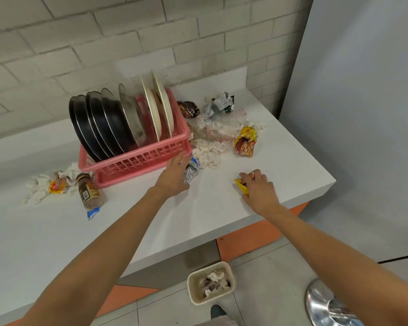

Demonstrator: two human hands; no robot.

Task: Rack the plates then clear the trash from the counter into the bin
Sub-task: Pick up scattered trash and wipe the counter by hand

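Where the frame cuts off at the bottom, a dark shoe (218, 311) and a shiny metal base (325, 304) show only in part. Beige bin (191, 293) on the floor below the counter edge; it holds crumpled tissue and something dark that I cannot make out.

Right hand (259, 189): on the white counter (198, 220) near its front right edge, fingers curled down over a yellow wrapper (242, 185), gripping it. Most of the wrapper is hidden under the palm.

Left hand (174, 175): fingers stretched forward, not curled, tips at the near right corner of the pink rack (139, 161). A silver-blue wrapper (192, 171) lies just beside and partly under the hand. The thumb is hidden, so contact is uncertain.

Left part of the counter: brown bottle (91, 192) on its side, a blue scrap (93, 212) near its base, and a tissue heap (39, 189) with an orange-yellow scrap in it.

The rack holds the dark plates (92, 128) and the white plates (160, 107) on edge, leaning left. Their lower rims are hidden by the rack wall.

Right of the rack is a trash pile: white tissue (207, 151), yellow snack bag (245, 142), clear plastic (212, 125), brown wrapper (189, 109), dark packet (222, 103). The pieces overlap and their edges are unclear. Brick wall (104, 31) behind.
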